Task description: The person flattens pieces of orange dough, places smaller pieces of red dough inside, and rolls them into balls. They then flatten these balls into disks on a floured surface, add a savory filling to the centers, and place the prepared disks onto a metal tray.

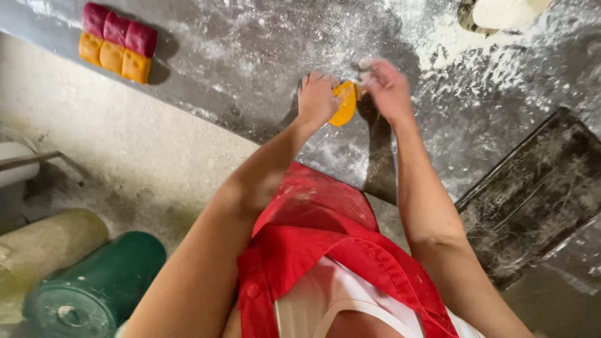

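An orange piece of dough (345, 102) lies flattened on the floured dark worktop (250, 50). My left hand (316, 98) presses on its left side with fingers curled over it. At the dough's upper right edge is my right hand (387, 87), its floury fingertips pinching there; the hand is blurred by motion. Both forearms reach out over my red apron (313, 231).
Several shaped dough pieces, dark pink (118, 28) above orange (113, 57), sit in a block at the far left of the worktop. A pile of flour (451, 37) and a pale dough lump (507, 12) are at the top right. A dark floured tray (538, 194) lies right. Green (100, 288) and tan (47, 241) rolls lie below left.
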